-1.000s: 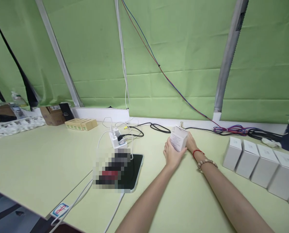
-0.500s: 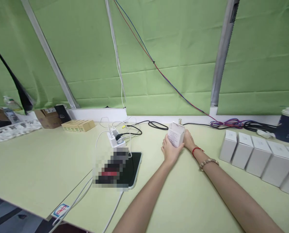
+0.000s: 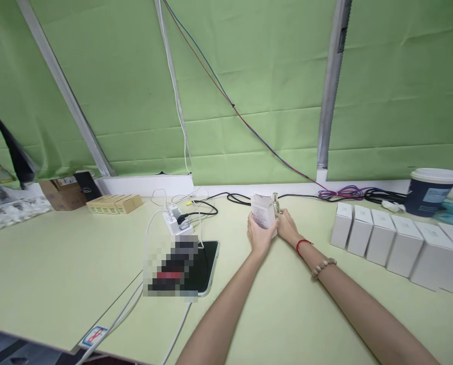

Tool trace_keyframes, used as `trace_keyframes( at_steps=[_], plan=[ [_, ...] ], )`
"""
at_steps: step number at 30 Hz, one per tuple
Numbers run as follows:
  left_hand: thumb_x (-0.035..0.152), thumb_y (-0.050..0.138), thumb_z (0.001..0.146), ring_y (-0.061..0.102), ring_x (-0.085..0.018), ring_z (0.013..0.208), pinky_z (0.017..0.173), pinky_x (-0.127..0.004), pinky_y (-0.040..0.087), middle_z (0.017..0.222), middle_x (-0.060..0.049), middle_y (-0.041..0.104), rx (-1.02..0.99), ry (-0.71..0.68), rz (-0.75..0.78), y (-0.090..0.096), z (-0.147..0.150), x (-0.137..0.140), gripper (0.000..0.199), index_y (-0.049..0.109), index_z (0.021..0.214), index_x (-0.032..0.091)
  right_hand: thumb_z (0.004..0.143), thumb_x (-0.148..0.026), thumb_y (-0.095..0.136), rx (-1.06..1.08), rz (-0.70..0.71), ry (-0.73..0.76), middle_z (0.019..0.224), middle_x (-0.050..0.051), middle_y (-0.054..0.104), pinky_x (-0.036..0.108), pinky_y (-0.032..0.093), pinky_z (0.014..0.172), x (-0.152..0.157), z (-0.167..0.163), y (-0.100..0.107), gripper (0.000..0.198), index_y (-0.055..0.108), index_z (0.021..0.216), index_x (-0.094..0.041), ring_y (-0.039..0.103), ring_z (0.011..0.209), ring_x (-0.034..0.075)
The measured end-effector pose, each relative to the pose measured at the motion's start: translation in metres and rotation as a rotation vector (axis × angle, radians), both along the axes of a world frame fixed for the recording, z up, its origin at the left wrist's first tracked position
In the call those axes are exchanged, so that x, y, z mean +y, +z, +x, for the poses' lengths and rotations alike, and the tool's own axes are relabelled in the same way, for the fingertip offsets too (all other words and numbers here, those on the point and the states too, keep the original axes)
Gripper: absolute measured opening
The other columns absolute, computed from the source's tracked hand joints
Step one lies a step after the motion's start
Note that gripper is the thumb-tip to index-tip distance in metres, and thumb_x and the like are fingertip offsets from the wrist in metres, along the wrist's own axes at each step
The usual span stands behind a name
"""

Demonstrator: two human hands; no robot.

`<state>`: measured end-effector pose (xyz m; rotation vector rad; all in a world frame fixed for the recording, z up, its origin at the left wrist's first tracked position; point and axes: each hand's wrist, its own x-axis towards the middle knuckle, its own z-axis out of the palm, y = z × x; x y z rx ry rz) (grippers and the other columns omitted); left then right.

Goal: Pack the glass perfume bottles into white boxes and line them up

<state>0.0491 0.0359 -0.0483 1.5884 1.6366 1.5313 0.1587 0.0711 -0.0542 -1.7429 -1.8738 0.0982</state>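
Observation:
My left hand (image 3: 260, 237) is closed around a small white carton (image 3: 262, 210) with fine print on its side. The carton is held upright at a slight tilt, and its top edge looks raised like an opened flap. Just to the right, my right hand (image 3: 288, 226) is closed on a small bottle (image 3: 275, 199) with a shiny metallic top. That bottle is close against the carton's right side, its lower part hidden by the carton and my fingers. A red cord and a beaded bracelet are on my right wrist.
A row of white boxes (image 3: 378, 230) stands at right, before a dark lidded cup (image 3: 426, 195). Left of my hands lie a tablet (image 3: 207, 263), partly blurred, and a power strip (image 3: 173, 223) with cables. Yellowish cartons (image 3: 114, 204) and a brown box (image 3: 65, 195) stand farther left.
The view has swung slightly right. The bottle now shows more plainly beside the carton, and the carton's printed side has turned a little. Both hands keep their hold.

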Motion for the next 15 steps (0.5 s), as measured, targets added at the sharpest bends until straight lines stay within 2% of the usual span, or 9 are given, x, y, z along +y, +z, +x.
trace_keyframes(
  at_steps=[3,6,10,15],
  plan=[
    [0.045,0.068,0.060,0.043,-0.024,0.120,0.096,-0.035,0.035,0.129,-0.011,0.047,0.065,-0.019,0.013,0.004,0.000,-0.004,0.077,0.031,0.123,0.022,0.085,-0.019,0.037,-0.043,-0.017,0.035,0.116,0.012,0.046,0.025,0.038,0.079,-0.008,-0.001,0.004,0.038,0.056,0.118,-0.022,0.053,0.096,0.019],
    [0.046,0.066,0.062,0.042,-0.025,0.121,0.099,-0.039,0.031,0.130,-0.012,0.047,0.085,0.025,-0.053,0.008,-0.001,-0.006,0.075,0.029,0.123,0.023,0.086,-0.023,0.037,-0.055,-0.047,0.021,0.117,0.011,0.046,0.026,0.039,0.080,-0.014,-0.002,0.009,0.038,0.055,0.119,-0.024,0.054,0.095,0.019],
    [0.046,0.063,0.066,0.038,-0.026,0.125,0.100,-0.043,0.028,0.131,-0.015,0.043,0.058,0.166,-0.139,0.009,-0.003,-0.003,0.076,0.023,0.126,0.022,0.084,-0.024,0.041,-0.040,-0.066,-0.029,0.124,0.010,0.044,0.027,0.037,0.086,-0.018,-0.003,0.013,0.044,0.049,0.126,-0.026,0.054,0.100,0.020],
    [0.039,0.067,0.061,0.036,-0.029,0.125,0.099,-0.041,0.030,0.127,-0.018,0.043,0.148,0.365,-0.060,0.004,-0.005,0.001,0.080,0.022,0.124,0.018,0.081,-0.022,0.042,-0.028,-0.103,0.010,0.121,0.011,0.049,0.027,0.038,0.086,-0.012,0.004,0.017,0.044,0.053,0.124,-0.021,0.055,0.103,0.021]
  ],
)
